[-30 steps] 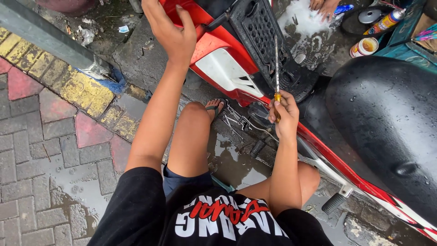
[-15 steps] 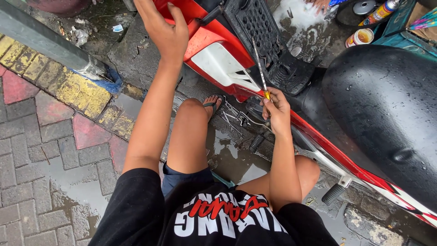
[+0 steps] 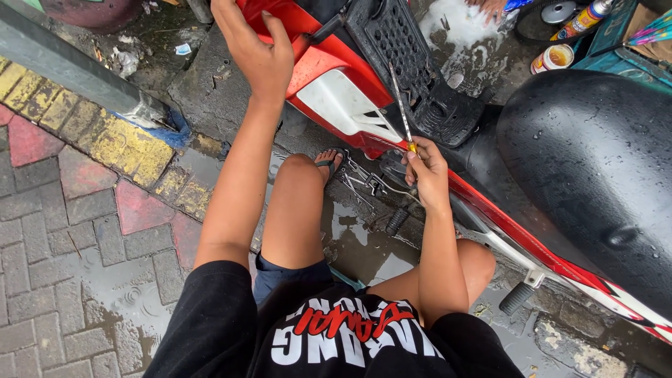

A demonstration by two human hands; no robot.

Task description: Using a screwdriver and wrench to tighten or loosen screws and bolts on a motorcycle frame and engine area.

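Screwdriver (image 3: 400, 105) now tilted left, pinched in right hand (image 3: 425, 171); left hand (image 3: 255, 52) spread on red scooter panel (image 3: 329, 59).

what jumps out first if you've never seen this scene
A red and white scooter with a wet black seat fills the right side. The right hand holds a long thin screwdriver pointing up at its black floorboard, while the left hand rests on the red panel.

Wet brick paving (image 3: 77, 231), red and grey. Open tin can (image 3: 551, 58) beside spray can (image 3: 579, 21). Grey pole (image 3: 77, 73) lies along the kerb.
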